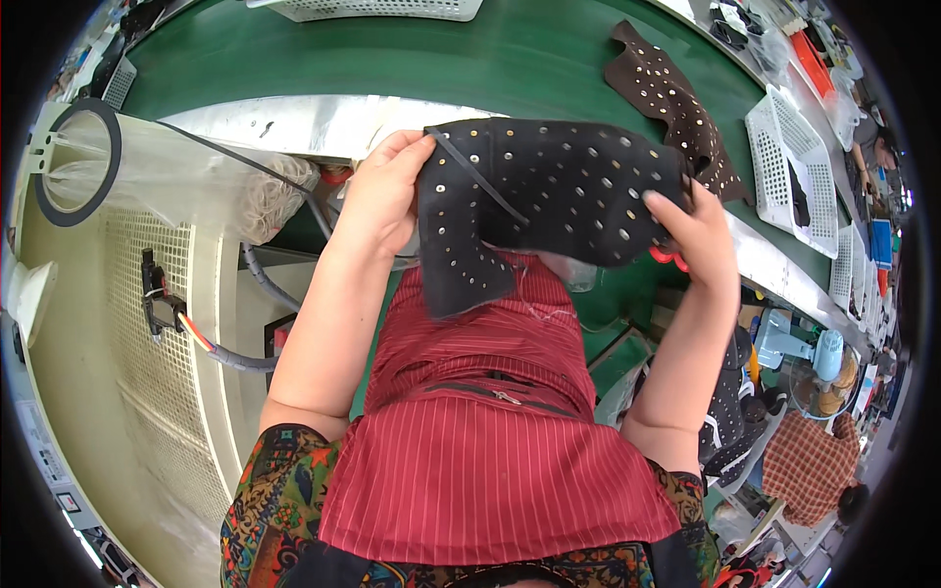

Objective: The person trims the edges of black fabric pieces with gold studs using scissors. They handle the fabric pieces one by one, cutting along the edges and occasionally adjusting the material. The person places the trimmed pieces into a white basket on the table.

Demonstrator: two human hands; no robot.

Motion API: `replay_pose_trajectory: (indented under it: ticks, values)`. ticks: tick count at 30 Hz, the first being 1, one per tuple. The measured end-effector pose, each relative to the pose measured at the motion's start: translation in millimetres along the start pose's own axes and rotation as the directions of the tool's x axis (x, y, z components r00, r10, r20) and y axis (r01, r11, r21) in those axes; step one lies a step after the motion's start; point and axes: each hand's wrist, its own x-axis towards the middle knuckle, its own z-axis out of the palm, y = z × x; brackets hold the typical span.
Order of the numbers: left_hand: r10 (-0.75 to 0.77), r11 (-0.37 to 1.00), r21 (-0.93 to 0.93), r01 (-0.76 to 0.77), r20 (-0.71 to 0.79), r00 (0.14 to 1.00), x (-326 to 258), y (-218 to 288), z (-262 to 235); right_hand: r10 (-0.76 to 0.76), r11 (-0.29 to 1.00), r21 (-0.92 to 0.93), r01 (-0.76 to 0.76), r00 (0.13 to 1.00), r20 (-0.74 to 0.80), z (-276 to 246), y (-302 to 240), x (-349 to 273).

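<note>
Stretched between my two hands is a black studded piece of material (578, 186), dotted with silver and gold metal studs or eyelets. My left hand (390, 186) pinches its upper left corner, where a thin dark strip (480, 176) hangs slantwise across the surface. On the other side my right hand (698, 227) grips the right end, thumb on top and the fingers mostly hidden behind. The lower left part of the piece dangles over my red striped apron (490, 412). Beyond my right hand, a dark brown studded piece (676, 98) lies on the green belt.
A green conveyor belt (392, 61) with a pale metal edge runs across the far side. White perforated baskets (794, 167) stand at the right. To the left are a bag of elastic bands (274, 201), a ring-shaped holder (78, 162) and a cream machine with a cable (240, 361).
</note>
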Motion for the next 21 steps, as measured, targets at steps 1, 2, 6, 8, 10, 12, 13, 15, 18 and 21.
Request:
replay_pose_trajectory:
  ticks: [1,2,6,8,10,12,13,15,18,21]
  values:
    - [-0.02,1.0,-0.01,0.02,-0.008,1.0,1.0,-0.8,1.4,0.035,0.999,0.005,-0.035,0.999,0.002,-6.0,-7.5,-9.2]
    - [-0.03,1.0,0.0,0.03,0.014,0.999,7.3,-4.6,0.2,0.095,0.994,-0.046,-0.097,0.994,-0.048,-10.0,-21.2,-16.9]
    - [-0.025,0.99,0.141,0.021,0.025,0.999,24.7,-18.3,14.1,-0.054,0.93,-0.357,-0.082,0.933,-0.355,-29.6,4.0,21.0]
    - [0.014,0.983,0.184,-0.018,0.021,1.0,29.1,-22.5,21.9,-0.404,0.806,-0.582,0.106,0.818,-0.41,-23.6,22.0,34.3]
    - [0.054,0.971,0.234,-0.058,0.024,0.998,31.5,-23.0,25.1,-0.544,0.754,-0.624,0.207,0.729,-0.416,-2.7,16.3,38.8]
    - [0.065,0.963,0.262,-0.064,0.002,0.998,26.8,-20.5,26.8,-0.424,0.857,-0.45,0.251,0.84,-0.339,38.8,-10.2,27.5]
    - [0.071,0.958,0.279,-0.068,0.0,0.997,24.3,-19.1,28.2,-0.346,0.898,-0.349,0.269,0.921,-0.18,54.7,-16.3,23.4]
    - [0.105,0.942,0.317,-0.113,0.042,0.994,20.8,-18.3,27.7,-0.313,0.922,-0.241,0.302,0.95,-0.007,83.4,-10.5,25.7]
    - [0.167,0.914,0.358,-0.188,0.09,0.982,17.3,-20.0,27.2,-0.328,0.903,-0.27,0.334,0.942,0.069,106.5,-9.9,33.5]
    - [0.26,0.859,0.428,-0.28,0.106,0.96,13.1,-22.9,29.1,-0.348,0.859,-0.372,0.351,0.934,0.078,115.5,-3.5,40.4]
